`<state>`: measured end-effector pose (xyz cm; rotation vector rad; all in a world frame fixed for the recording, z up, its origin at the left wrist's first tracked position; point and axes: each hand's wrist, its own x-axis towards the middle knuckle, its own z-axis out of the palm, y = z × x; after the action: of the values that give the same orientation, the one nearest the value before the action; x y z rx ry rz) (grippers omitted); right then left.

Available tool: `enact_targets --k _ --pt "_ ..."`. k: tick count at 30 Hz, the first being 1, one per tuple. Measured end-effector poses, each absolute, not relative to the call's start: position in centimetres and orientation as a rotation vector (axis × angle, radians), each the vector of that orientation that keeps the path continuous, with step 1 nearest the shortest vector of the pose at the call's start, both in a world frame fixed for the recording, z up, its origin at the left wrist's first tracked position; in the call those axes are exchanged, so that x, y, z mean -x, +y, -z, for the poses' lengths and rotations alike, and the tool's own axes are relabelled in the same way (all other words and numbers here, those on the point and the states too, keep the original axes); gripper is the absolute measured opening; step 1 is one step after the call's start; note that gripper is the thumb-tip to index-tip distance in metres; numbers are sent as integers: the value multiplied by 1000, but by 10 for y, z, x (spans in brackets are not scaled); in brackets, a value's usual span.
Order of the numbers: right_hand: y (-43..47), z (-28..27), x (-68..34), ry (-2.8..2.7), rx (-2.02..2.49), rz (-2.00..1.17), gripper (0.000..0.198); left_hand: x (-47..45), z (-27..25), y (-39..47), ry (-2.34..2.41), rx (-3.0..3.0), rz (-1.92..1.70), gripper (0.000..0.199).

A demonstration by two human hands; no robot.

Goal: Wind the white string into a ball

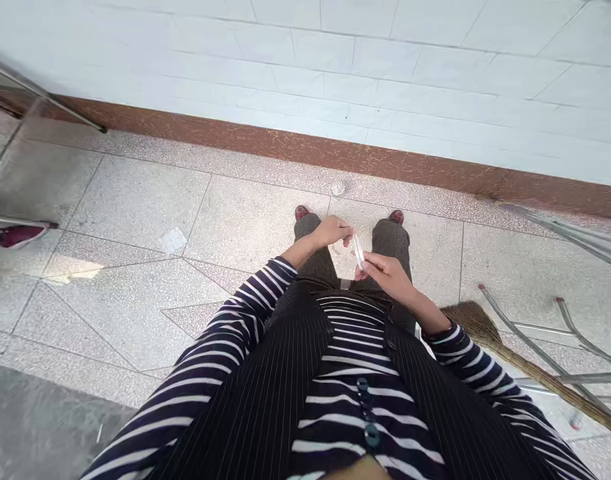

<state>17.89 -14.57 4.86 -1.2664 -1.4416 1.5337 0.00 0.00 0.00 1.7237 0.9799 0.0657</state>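
Observation:
A narrow, flat white strip is between my hands, above my lap; its exact kind is not clear. My right hand pinches its lower end between thumb and fingers. Close to the upper end, my left hand has its fingers curled together, and what they hold is too small to make out. Faint pale strands seem to loop around the strip, below my left hand. On the floor beyond my feet lies a small whitish ball, perhaps of wound thread.
A straw broom lies at my right beside a metal-legged stool or chair frame. More metal legs stand at left, near another person's shoe. A pale square lies on the floor. Ahead is a white tiled wall.

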Motion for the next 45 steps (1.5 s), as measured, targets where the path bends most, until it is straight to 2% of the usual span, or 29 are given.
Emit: enact_targets --k 3,5,7,10,13,19,25,28,31,37,41,45 --pt "-137 -45 -179 -1242 1257 -1568 34 -7 7 -4 1109 -1874 -189 26" --pt "-134 -44 -180 -1075 1254 -1593 41 -9 7 -12 1153 -1944 -390 20" --pt "-133 -43 -180 -943 1249 -1618 48 -9 5 -24 1109 -1933 -630 25" --pt "-133 -44 -180 -905 1241 -1634 50 -10 2 -46 867 -1727 -736 33" --pt "-133 -44 -177 -903 1222 -1641 52 -17 7 -63 709 -1439 -697 43" --pt "-123 -43 -174 -902 1197 -1579 59 -20 21 -78 772 -1191 -553 50" --pt "-112 -6 -186 -1253 1552 -1187 54 -6 6 -92 647 -996 -305 50" --pt "-117 17 -196 -1529 1747 -1027 50 8 -8 -85 631 -1064 -184 45" --pt "-129 26 -205 -1686 1841 -960 48 21 -20 -66 690 -1194 -216 41" --pt "-148 -1 -192 -1693 1596 -1425 41 16 -18 -24 798 -1178 -442 41" --pt "-148 -28 -177 -1448 1382 -1712 38 3 -1 -10 865 -1223 -401 40" --pt "-141 -42 -178 -1297 1281 -1784 35 1 18 -16 885 -1245 -306 39"
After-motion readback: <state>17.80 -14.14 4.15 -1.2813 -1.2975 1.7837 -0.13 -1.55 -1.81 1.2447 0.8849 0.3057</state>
